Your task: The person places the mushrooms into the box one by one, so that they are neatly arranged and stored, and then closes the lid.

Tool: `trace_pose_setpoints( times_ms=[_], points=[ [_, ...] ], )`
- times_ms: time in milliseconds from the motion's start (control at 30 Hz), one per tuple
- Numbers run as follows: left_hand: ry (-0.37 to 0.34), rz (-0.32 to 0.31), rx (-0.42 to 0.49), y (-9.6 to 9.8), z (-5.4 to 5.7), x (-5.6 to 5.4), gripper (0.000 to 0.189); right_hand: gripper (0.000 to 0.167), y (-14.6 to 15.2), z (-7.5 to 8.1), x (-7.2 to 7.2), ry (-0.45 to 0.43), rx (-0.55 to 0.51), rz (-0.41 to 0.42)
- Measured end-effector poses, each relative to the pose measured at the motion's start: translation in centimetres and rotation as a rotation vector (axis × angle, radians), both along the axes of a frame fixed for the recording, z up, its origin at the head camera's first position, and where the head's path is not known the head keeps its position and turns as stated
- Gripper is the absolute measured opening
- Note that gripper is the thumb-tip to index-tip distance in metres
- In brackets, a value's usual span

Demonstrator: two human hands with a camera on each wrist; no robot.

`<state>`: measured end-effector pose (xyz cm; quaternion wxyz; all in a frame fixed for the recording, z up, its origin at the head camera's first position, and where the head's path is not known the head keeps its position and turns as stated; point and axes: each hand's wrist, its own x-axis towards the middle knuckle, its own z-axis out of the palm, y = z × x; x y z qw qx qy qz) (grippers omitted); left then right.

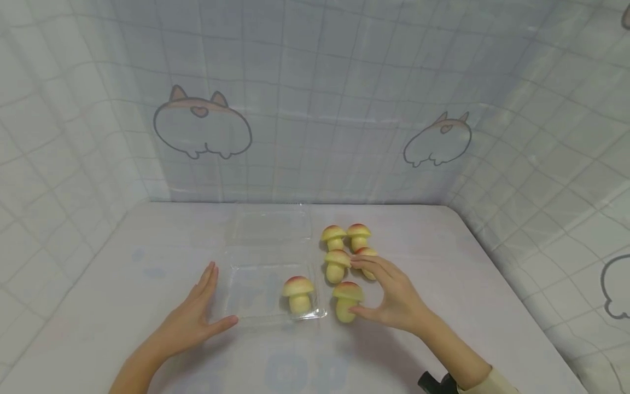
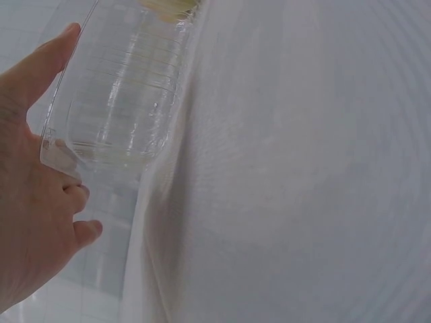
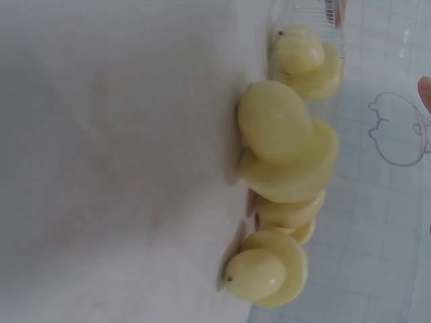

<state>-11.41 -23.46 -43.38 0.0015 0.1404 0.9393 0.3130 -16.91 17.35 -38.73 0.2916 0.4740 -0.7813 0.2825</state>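
A clear plastic clamshell box [image 1: 266,317] lies with its lid folded back. One toy mushroom [image 1: 298,295], yellow with a reddish top, stands in its right front corner. My left hand [image 1: 197,314] is at the box's left side, thumb and fingers spread; in the left wrist view they are around the box's edge [image 2: 64,87]. Just right of the box stands a loose mushroom [image 1: 348,300]. Beside it my right hand [image 1: 396,298] arches with fingers apart, the thumb tip by its stem; whether they touch I cannot tell. Only a fingertip [image 3: 425,93] shows in the right wrist view.
Behind the loose mushroom several more stand in a cluster, among them a front one [image 1: 336,266], a back left one [image 1: 333,236] and a back right one [image 1: 359,235]. A white cloth [image 1: 418,235] covers the table. Gridded curtains [image 1: 320,137] enclose the back and sides.
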Motion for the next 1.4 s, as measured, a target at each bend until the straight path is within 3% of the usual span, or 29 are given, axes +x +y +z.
trace_pose_setpoints(
  times_ms=[167,367,700,933,1200,1400],
  points=[
    [0.003,-0.003,0.009,-0.1,-0.3,-0.1,0.111,0.081,0.3,-0.8,-0.2,-0.025,-0.006,-0.004],
    [0.014,-0.007,0.007,-0.1,-0.2,-0.1,0.112,0.083,0.6,-2.3,-0.1,-0.126,0.035,-0.065],
    [0.018,-0.005,0.009,-0.1,0.2,-0.1,0.112,0.088,0.4,-3.5,0.1,-0.279,0.245,-0.224],
    [0.003,0.005,0.01,-0.1,-0.3,-0.1,0.112,0.086,0.0,-4.5,-0.1,-0.287,0.267,-0.222],
    [0.005,0.012,0.006,0.1,-0.2,0.0,0.112,0.087,-0.7,-5.3,0.3,-0.403,0.356,-0.292],
    [0.017,0.005,0.01,0.1,-0.1,0.0,0.111,0.087,-1.3,-5.3,0.7,-0.386,0.417,-0.31]
  ],
)
